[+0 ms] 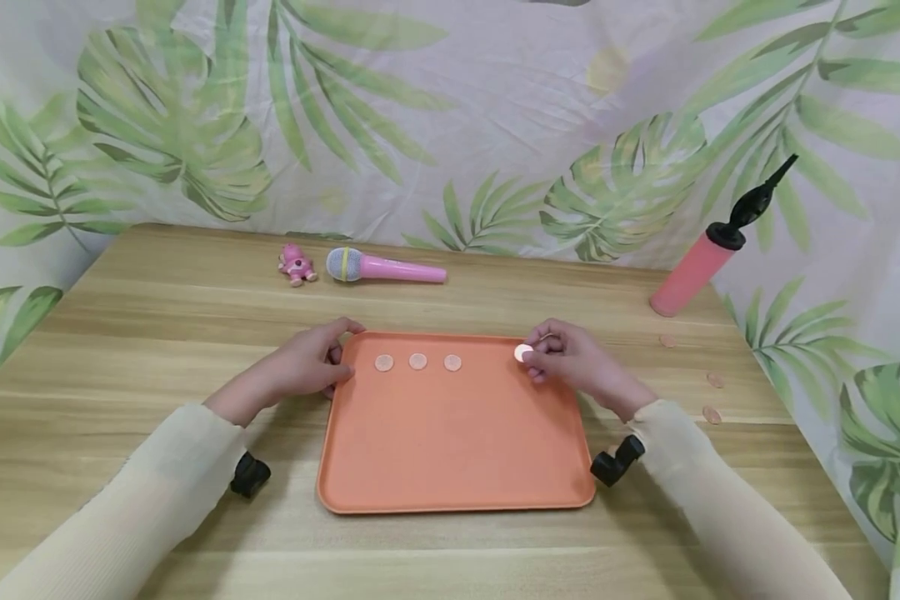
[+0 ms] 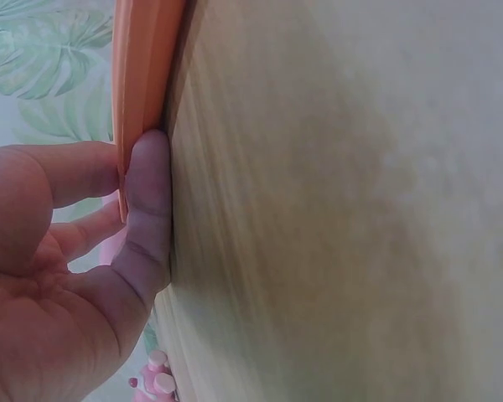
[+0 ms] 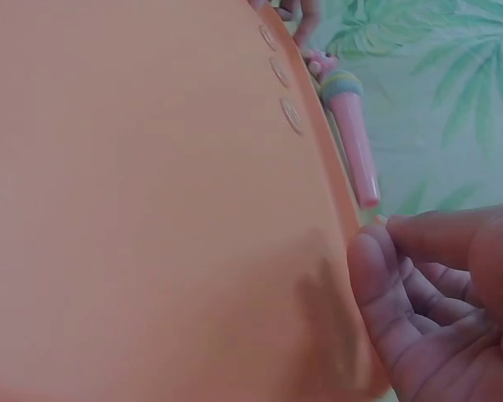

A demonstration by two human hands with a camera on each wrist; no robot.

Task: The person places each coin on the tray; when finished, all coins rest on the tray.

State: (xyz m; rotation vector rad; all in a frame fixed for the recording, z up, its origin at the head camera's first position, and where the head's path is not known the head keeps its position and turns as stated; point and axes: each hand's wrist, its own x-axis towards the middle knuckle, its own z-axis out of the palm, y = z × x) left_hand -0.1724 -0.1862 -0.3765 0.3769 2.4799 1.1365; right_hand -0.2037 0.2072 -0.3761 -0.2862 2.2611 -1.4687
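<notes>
Left hand [image 1: 305,364]: grips the tray [image 1: 457,442] at one corner.
Right hand [image 1: 572,361]: pinches a coin [image 1: 521,352] (pale, round).
Coin: could drop if that pinch loosens.

We held our left arm [image 1: 150,475] and right arm [image 1: 723,492] reaching forward and slanting inward, both sleeved in cream, with bare skin showing at each wrist [image 1: 234,404]. Our left hand [image 1: 306,362] gripped at the side, its fingers [image 2: 147,209] pressing toward one another from opposite faces. Our right hand [image 1: 573,358] pinched between thumb [image 1: 547,363] and forefinger [image 1: 549,331], the remaining fingers bent in behind them. We had our hands well apart, about equally far forward, fingertips pointing inward.
</notes>
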